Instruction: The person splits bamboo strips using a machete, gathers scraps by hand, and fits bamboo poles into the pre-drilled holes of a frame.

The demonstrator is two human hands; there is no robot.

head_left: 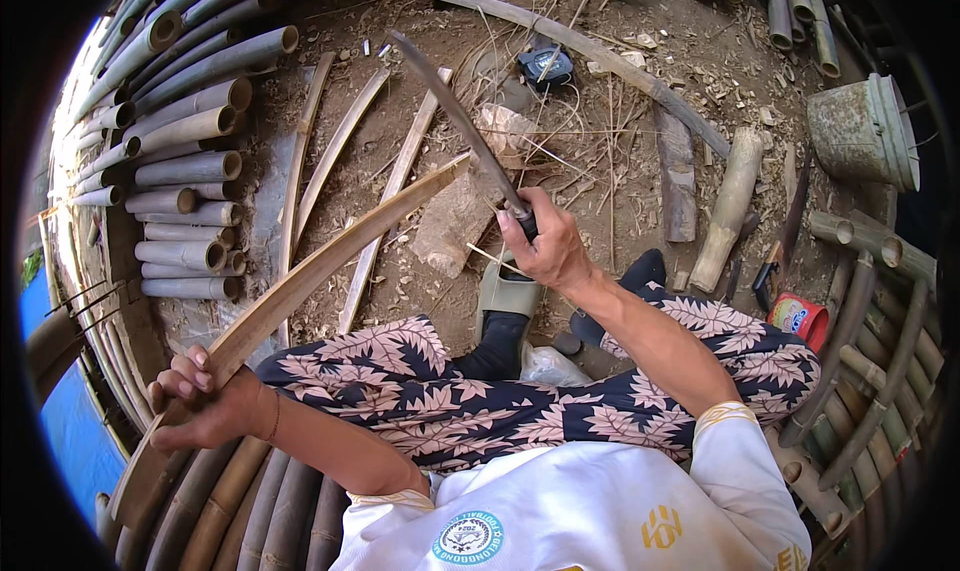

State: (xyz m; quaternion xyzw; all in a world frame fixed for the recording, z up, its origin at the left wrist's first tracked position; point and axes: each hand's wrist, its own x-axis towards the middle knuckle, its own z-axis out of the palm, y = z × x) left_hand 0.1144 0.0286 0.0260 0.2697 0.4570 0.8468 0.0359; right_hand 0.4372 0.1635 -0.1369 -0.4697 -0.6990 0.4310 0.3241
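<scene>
Two bare hands work at opposite ends of one diagonal line. The left hand, low at the left, has its fingers curled closed around the lower part of a long, pale brown, flat split-bamboo strip, and a short length of the strip sticks out behind it toward the lower left. From that grip the strip's long axis slants up and to the right, away from the body, past the left knee of the black trousers with pink leaf print.

The right hand is closed in a fist around the dark handle of a long, narrow, grey metal knife. The blade points forward and to the left, so its axis runs across that of the strip instead of along it.

The relation that matters is at the strip's far end: it lies to the left of the right fist, nearer to that hand than to the left one, and just beside the blade's lower half. Whether edge and bamboo touch, I cannot tell.

Beneath this meeting place, on the brown earth floor, sits a rough, tan, angular block; whether the strip rests on it is unclear. Farther left, three pale, narrow slats lie on the ground, well apart from the right hand.
</scene>
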